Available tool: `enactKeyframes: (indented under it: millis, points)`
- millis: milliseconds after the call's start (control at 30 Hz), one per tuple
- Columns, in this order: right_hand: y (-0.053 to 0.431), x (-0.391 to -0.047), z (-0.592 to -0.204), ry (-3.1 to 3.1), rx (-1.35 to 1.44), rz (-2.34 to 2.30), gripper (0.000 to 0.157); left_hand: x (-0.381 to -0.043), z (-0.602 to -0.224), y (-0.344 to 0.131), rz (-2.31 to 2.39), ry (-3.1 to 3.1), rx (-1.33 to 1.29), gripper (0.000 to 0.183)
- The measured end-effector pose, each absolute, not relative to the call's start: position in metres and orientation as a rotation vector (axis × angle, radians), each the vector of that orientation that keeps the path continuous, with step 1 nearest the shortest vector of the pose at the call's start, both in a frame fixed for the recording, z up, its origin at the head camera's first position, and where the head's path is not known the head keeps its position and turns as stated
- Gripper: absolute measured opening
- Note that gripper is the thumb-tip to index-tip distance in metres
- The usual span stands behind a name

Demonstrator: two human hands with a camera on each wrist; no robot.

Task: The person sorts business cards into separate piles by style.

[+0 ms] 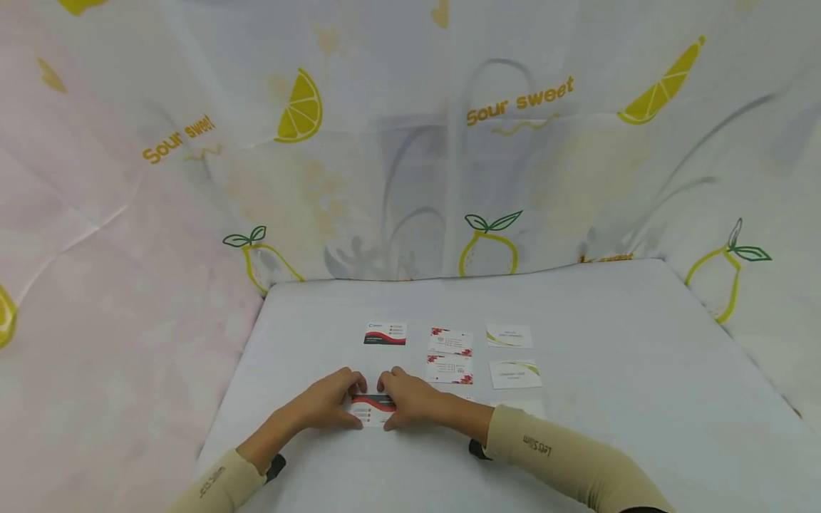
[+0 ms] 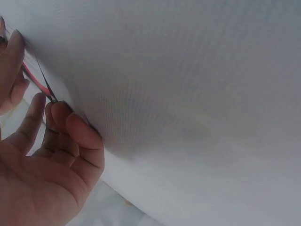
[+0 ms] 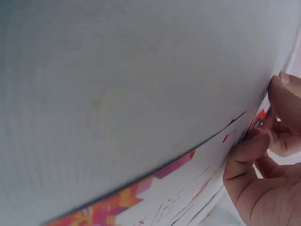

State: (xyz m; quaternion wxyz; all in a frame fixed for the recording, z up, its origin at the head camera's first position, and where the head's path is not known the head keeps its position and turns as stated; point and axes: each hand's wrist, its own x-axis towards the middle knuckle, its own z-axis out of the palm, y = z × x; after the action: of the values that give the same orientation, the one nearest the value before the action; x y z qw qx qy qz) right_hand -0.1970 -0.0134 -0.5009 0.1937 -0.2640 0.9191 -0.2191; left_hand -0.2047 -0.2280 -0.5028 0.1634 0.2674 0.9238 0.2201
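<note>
A business card (image 1: 373, 410) with a dark band, a red wave and a white lower part lies low on the white table, between both hands. My left hand (image 1: 330, 400) grips its left end, thumb at the near edge and curled fingers at the far edge. At the right end my right hand (image 1: 413, 399) holds it the same way. In the left wrist view, the left hand's fingertips (image 2: 84, 132) meet the card's edge. A similar red-and-dark card (image 1: 385, 333) lies farther back. The right wrist view shows a floral card (image 3: 188, 188) beside the right hand.
Right of the held card, a column of red-floral cards (image 1: 450, 369) runs backward, one partly hidden by the right arm. Farther right are white cards with green curves (image 1: 516, 374). A lemon-print curtain (image 1: 398, 178) hangs behind the table (image 1: 628, 356).
</note>
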Motion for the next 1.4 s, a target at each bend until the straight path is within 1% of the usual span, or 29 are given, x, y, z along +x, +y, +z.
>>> enactKeyframes:
  millis: [200, 400, 467, 667, 767, 967, 1133, 1300, 1400]
  points:
    - [-0.016, -0.195, -0.5, 2.606, -0.695, -0.597, 0.051, -0.202, -0.507, -0.233, 0.633, 2.661, 0.772, 0.048]
    - [-0.013, -0.194, -0.501, 2.584, -0.656, -0.686, 0.049, -0.2, -0.508, -0.235, 0.677, 2.669, 0.801, 0.048]
    - [-0.012, -0.195, -0.501, 2.559, -0.638, -0.729, 0.044, -0.199, -0.508, -0.235, 0.68, 2.671, 0.805, 0.048]
    - [-0.008, -0.195, -0.505, 2.498, -0.574, -0.922, 0.02, -0.197, -0.512, -0.235, 0.681, 2.679, 0.79, 0.048]
    - [-0.006, -0.195, -0.508, 2.443, -0.514, -1.061, 0.015, -0.195, -0.513, -0.236, 0.707, 2.685, 0.806, 0.05]
    - [-0.004, -0.195, -0.503, 2.359, -0.438, -1.241, 0.015, -0.193, -0.512, -0.242, 0.811, 2.721, 0.89, 0.059]
    - [0.0, -0.196, -0.5, 2.333, -0.422, -1.3, 0.014, -0.195, -0.508, -0.244, 0.836, 2.731, 1.011, 0.061]
    - [0.001, -0.199, -0.502, 2.398, -0.446, -1.284, 0.014, -0.197, -0.504, -0.243, 0.772, 2.766, 0.968, 0.058]
    - [0.002, -0.201, -0.503, 2.509, -0.508, -1.196, 0.021, -0.199, -0.504, -0.242, 0.756, 2.777, 0.937, 0.057]
